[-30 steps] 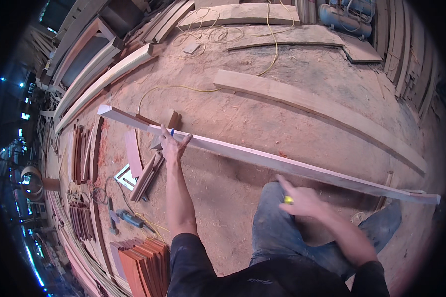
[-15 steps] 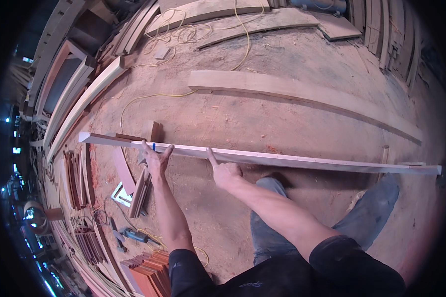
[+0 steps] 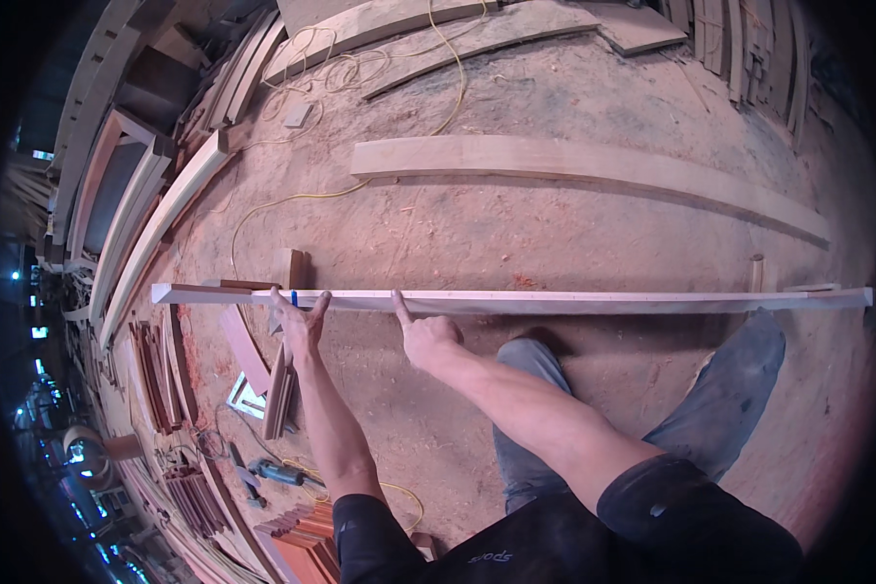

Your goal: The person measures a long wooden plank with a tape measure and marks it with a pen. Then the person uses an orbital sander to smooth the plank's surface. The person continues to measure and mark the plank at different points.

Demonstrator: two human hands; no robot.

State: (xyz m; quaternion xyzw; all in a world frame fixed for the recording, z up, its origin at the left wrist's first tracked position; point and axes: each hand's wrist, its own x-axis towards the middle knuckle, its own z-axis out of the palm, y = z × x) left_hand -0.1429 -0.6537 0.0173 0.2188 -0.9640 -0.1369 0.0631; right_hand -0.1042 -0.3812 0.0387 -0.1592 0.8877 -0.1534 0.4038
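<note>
A long pale wooden strip [image 3: 594, 301] runs level across the view, raised above the sawdust floor. My left hand [image 3: 300, 326] rests against its near edge close to the left end, finger and thumb spread, with a small blue pen [image 3: 293, 299] between them at the strip. My right hand [image 3: 428, 339] is a short way to the right. Its index finger is stretched out with the tip on the strip, and the other fingers are curled in with nothing visible in them. My knees in grey trousers [image 3: 730, 409] are below the strip.
A wide curved plank [image 3: 574, 161] lies beyond the strip, and a yellow cord [image 3: 292, 200] trails over the floor. Reddish wood pieces [image 3: 170, 370], a small power tool [image 3: 277, 474] and stacked frames [image 3: 131, 209] crowd the left. A short wooden post [image 3: 756, 273] stands at the right.
My right hand has moved left along the strip, from near my knee to close beside my left hand, and now points at it. My left hand has stayed on the strip.
</note>
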